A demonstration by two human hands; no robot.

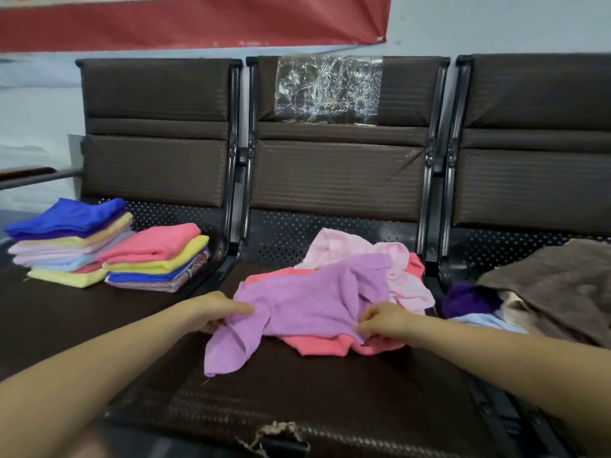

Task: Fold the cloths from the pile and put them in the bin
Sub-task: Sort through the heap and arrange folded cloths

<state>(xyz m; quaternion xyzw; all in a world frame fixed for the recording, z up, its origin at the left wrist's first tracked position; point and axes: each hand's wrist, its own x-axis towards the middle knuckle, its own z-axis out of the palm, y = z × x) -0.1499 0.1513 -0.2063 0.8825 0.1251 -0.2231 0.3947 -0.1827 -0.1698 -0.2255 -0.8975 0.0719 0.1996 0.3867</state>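
Across the whole view we see a row of three brown padded seats (337, 180) with black metal frames, the middle one straight ahead at twelve o'clock. On the right seat, at three o'clock, a big brown cloth (558, 279) lies rumpled over a dark purple cloth (469, 299) and a pale blue one (486, 320). On the left seat, at nine to ten o'clock, stand two stacks of folded cloths side by side and touching: the farther stack (66, 242) has a blue cloth on top, the nearer stack (158, 256) a coral one. On the middle seat lies the unfolded pile, with a pale pink cloth (360, 251) at its far side and a coral cloth (327, 343) underneath. Over these spreads the lilac cloth (310, 302), one corner trailing toward six o'clock. Our left hand (215, 310) grips its left edge, the thumb lying on top of the fabric. Our right hand (385, 320) pinches its right edge with curled fingers. We see no bin anywhere in this view.
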